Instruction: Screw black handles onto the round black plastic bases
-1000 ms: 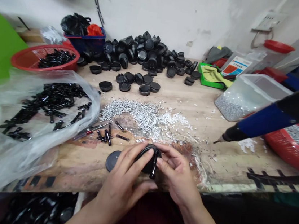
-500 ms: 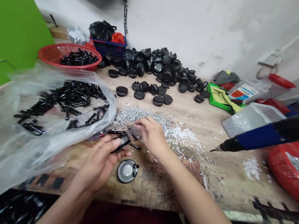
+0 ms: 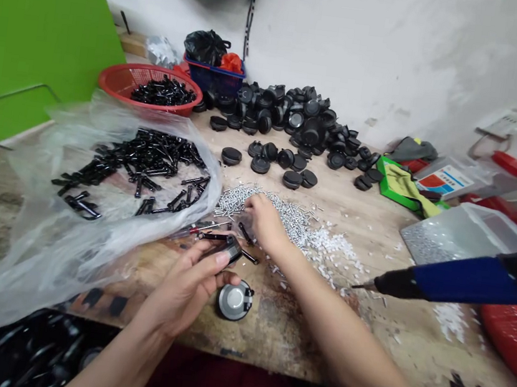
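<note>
My left hand [image 3: 190,285] is closed on a small black part [image 3: 227,251], held just above the wooden bench [image 3: 298,330]. Next to it a round black cap with a grey inside [image 3: 235,299] lies on the bench. My right hand [image 3: 264,222] reaches forward with its fingers curled down into the heap of small silver screws [image 3: 284,212]. What those fingers hold is hidden. A few black clips [image 3: 215,236] lie between my hands.
A clear plastic bag [image 3: 69,233] with black clips [image 3: 134,166] is on the left, a red basket [image 3: 149,86] behind it. Round black caps [image 3: 291,119] are piled at the back. A blue and black electric screwdriver [image 3: 459,284] hangs at the right, above a red basket [image 3: 514,338] and a clear tub [image 3: 465,234].
A second ago both hands held a round cap together. Since then the cap was set down, the left hand kept a small black part, and the right hand reached into the screws.
</note>
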Motion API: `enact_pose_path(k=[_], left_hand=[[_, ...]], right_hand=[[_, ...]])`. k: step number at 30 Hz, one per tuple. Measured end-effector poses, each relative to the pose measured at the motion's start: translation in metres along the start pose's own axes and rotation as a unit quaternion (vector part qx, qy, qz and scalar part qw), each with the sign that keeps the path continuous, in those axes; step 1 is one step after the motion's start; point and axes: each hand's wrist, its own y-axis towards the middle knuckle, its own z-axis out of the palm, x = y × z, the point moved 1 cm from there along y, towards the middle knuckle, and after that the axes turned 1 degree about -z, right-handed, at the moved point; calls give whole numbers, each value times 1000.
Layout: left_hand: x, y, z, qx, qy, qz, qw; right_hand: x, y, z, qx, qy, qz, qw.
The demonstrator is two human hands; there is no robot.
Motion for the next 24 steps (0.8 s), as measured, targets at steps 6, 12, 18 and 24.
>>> enact_pose_path(k=[6, 12, 18, 24], left_hand=[[6, -4, 7, -11, 18, 3, 1000], [14, -9, 28, -10, 60, 7, 998], [26, -16, 45, -33, 163, 39, 985], [42, -20, 58, -15, 183, 21, 983]], right_hand=[[42, -59, -22, -99, 364, 9, 926], [41, -88, -26, -111, 450, 39, 885], [40, -105, -49, -127, 348, 31, 928], [37, -129, -66, -93, 385, 77, 915]])
